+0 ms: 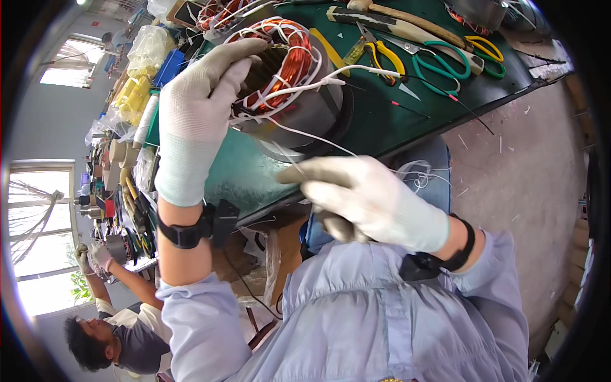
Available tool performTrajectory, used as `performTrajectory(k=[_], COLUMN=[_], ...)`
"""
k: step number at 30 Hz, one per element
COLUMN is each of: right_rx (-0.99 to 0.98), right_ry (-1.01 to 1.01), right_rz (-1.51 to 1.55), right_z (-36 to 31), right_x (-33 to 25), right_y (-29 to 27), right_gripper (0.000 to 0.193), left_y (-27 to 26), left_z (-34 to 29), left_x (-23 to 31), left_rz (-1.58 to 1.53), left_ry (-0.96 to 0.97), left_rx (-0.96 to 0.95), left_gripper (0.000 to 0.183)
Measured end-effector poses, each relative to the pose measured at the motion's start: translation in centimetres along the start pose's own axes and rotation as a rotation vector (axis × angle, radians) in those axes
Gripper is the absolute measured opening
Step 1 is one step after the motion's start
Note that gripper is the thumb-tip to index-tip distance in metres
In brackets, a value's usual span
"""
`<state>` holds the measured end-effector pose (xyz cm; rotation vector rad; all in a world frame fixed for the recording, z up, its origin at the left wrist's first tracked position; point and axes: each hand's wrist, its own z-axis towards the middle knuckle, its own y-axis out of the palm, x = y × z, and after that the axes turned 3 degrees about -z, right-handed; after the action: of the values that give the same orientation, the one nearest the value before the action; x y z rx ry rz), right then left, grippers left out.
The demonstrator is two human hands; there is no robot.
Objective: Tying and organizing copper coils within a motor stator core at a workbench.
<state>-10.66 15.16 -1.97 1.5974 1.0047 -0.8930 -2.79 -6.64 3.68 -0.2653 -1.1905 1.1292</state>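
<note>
A motor stator [299,119] stands on the green table, its grey metal shell topped by a ring of copper winding [294,62] bound with white lacing. My left hand [200,95], in a white glove, curls over the winding's left rim, fingertips reaching toward the bore. In front of the shell, my gloved right hand [366,197] is closed, with a thin white cord [315,137] running from the winding to it. A short strand stretches from its fingertips toward the stator's base; blur hides the exact grip. White sleeving and dark leads with red bands extend rightward from the stator.
Yellow-handled pliers [387,60], green-handled scissors [439,63] and a wooden-handled hammer [407,28] lie behind right. The green tabletop [254,181] ends just before me. Loose cord [420,177] hangs by a blue stool. At left, a co-worker [121,337] handles another stator.
</note>
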Motion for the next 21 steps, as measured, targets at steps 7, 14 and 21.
performTrajectory(k=[7, 14, 21], right_rx=[0.112, 0.561, 0.395], right_ry=[-0.069, -0.402, -0.076], right_rz=[0.374, -0.625, 0.015], right_z=[1.9, 4.4, 3.4], right_x=[0.0, 0.9, 0.2], right_y=[1.4, -0.3, 0.8], right_gripper=[0.033, 0.039, 0.041], left_y=[-3.5, -2.5, -2.6], left_z=[3.2, 7.9, 6.6], left_x=[1.7, 0.4, 0.6], left_rz=[0.306, 0.604, 0.530], left_ry=[0.026, 0.368, 0.428], left_rx=[-0.508, -0.964, -0.777], left_gripper=[0.030, 0.031, 0.022])
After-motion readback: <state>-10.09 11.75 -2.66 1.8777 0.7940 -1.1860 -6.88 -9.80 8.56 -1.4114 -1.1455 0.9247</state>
